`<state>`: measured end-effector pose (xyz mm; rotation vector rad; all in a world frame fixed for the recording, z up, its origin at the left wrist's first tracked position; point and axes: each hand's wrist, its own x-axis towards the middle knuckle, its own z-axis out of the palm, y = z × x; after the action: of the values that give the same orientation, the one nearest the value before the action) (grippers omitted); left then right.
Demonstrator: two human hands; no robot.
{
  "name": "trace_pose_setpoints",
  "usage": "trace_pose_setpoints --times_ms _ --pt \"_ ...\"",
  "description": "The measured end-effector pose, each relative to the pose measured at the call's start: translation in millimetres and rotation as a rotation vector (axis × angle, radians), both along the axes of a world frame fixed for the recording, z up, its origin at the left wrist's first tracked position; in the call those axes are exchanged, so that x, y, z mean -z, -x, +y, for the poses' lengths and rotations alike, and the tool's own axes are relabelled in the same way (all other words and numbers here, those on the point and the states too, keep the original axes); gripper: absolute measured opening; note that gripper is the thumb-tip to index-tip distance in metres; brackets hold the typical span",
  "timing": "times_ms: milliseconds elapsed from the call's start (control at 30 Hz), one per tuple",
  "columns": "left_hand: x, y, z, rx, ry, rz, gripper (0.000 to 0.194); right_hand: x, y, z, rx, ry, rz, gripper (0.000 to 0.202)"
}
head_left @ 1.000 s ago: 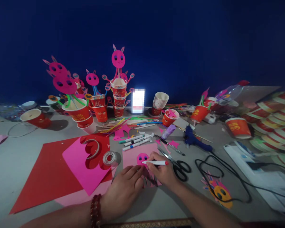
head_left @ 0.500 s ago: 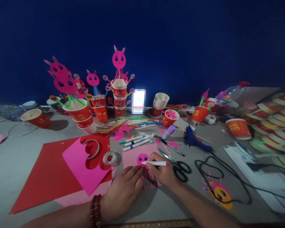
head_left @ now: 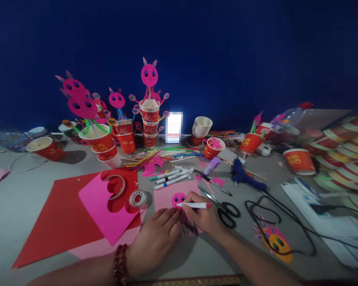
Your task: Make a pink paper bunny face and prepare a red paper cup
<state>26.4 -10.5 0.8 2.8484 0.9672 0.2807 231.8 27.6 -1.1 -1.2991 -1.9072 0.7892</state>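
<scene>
A white marker (head_left: 197, 205) with a red end is pinched in my right hand (head_left: 201, 214), its tip at a bright pink paper disc (head_left: 178, 199) that bears two dark eyes. Under the disc lies a light pink sheet (head_left: 164, 195). Flat on the lower left of that sheet rests my left hand (head_left: 159, 236), fingers stretched out by the disc. Close to my right hand are black-handled scissors (head_left: 223, 206). Several capped markers (head_left: 171, 179) lie above the sheet. The lower part of the disc is partly hidden by my fingers.
Left of my hands are a red sheet (head_left: 50, 218), a cut pink sheet (head_left: 107, 214) and a tape roll (head_left: 137, 198). Paper-cup figures (head_left: 150, 123) stand behind. On the right are a blue glue gun (head_left: 247, 176), its black cord and stacked cups (head_left: 343, 155).
The white marker in my right hand has shifted slightly to the left, its tip moving a little across the pink disc. My left hand stays in place.
</scene>
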Motion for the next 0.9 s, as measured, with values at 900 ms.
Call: trace_pose_setpoints --times_ms 900 --pt "4.7 -1.8 2.9 -0.042 0.002 -0.137 0.01 1.7 -9.6 -0.4 0.31 0.054 0.587 0.014"
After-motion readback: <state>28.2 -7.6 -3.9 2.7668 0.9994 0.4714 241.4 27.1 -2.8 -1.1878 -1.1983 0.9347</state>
